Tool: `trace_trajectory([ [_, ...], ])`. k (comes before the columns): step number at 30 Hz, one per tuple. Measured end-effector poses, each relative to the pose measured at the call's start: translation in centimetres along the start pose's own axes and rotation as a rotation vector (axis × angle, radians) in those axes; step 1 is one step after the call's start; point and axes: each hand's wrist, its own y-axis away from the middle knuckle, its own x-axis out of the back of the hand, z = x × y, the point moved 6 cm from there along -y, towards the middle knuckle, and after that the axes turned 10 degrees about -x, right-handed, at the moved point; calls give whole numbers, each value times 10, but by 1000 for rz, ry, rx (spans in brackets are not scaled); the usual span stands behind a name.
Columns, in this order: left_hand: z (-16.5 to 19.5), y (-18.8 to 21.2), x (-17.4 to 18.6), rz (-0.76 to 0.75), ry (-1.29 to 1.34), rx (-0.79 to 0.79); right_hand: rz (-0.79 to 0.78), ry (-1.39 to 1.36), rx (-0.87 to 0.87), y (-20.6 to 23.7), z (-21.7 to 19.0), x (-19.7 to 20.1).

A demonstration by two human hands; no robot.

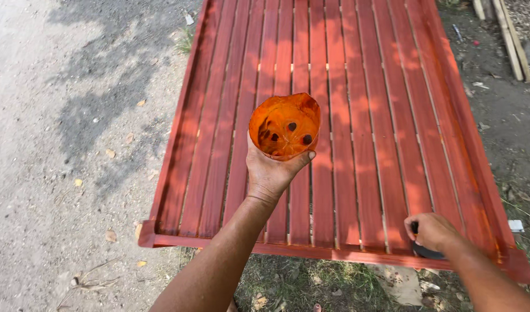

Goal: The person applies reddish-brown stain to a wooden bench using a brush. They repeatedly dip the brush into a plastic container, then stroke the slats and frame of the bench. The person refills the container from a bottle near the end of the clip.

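dark tool [425, 249] mostly hidden, perhaps a brush

A slatted wooden panel [346, 115], stained red-brown, carries the work. Its long slats run from the near edge to the far edge, framed by side rails and a near cross rail. It stands over sandy ground [62, 144] on the left and grass [311, 283] under the near edge. A dark brush [424, 249] rests near the near right corner.
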Motion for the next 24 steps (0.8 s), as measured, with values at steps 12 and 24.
trace_trajectory([
  [12, 12, -38, 252, 121, -54, -32, -135, 7, 194, 78, -361, -51],
  [24, 8, -59, 316, 115, 147, 7, 48, -713, 461, 127, -557, -95],
])
